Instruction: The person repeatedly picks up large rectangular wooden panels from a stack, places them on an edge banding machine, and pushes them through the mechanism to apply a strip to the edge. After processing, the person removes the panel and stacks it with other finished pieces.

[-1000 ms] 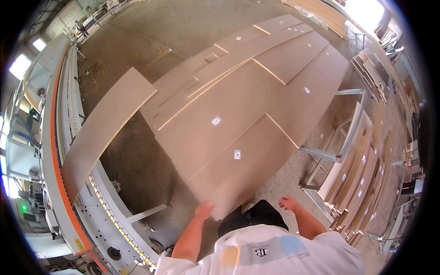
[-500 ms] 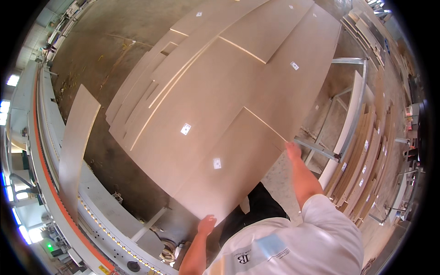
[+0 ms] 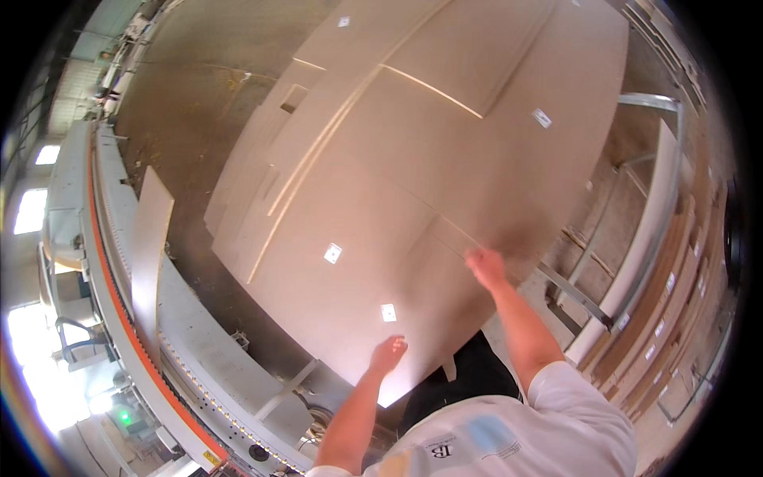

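A stack of large brown-grey boards [image 3: 350, 199] spreads out in front of me, its pieces of various sizes overlapping with pale cut edges. My left hand [image 3: 389, 354] hovers over or rests on the near part of the top board, just below a small white label [image 3: 388, 312]. Its fingers are curled in, and nothing shows in them. My right hand [image 3: 486, 266] is farther forward, over the right side of the stack beside a thin seam between boards. Motion smears its fingers, so whether it touches the surface is unclear.
Left of the stack runs a long machine [image 3: 195, 342] with an orange strip; a narrow board [image 3: 151, 254] stands tilted on it. A metal frame [image 3: 675, 143] stands on the right, with long brown panels [image 3: 660, 318] beyond it.
Both hands have left the near board's edges and moved inward over the stack, the left forward and right, the right to the left. The view has shifted slightly.
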### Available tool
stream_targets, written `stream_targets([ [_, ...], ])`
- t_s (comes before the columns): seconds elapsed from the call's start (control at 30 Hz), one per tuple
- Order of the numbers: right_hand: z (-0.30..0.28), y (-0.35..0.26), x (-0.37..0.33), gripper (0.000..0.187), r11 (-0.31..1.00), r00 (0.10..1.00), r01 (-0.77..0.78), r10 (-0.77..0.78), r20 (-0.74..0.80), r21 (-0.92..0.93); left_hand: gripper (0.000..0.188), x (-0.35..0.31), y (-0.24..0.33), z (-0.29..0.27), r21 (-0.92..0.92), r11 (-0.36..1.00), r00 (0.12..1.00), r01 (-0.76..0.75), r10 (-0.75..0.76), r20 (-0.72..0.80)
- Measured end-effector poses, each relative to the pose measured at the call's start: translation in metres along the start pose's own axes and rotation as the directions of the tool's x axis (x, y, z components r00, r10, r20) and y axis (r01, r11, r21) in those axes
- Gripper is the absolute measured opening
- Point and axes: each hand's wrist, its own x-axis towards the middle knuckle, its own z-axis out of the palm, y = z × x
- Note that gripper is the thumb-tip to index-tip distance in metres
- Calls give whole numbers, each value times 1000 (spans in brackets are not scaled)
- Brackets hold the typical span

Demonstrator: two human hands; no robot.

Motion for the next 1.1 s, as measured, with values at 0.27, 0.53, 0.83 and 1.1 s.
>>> stream_targets([
  [0.27,93,-93,12,48,842,733,-518,349,584,148,30,205,57,-193,471,882,924,12,170,-342],
  [0.53,104,-88,20,55,908,733,-400,396,553,-120,95,326,130,-369,664,712,847,230,189,-497],
  [0.83,112,-81,25,54,890,721,-381,456,522,-252,145,417,157,-451,712,629,890,312,69,-451],
  [1.1,103,-85,26,55,880,713,-386,475,516,-276,157,414,169,-470,668,723,932,175,97,-350],
])
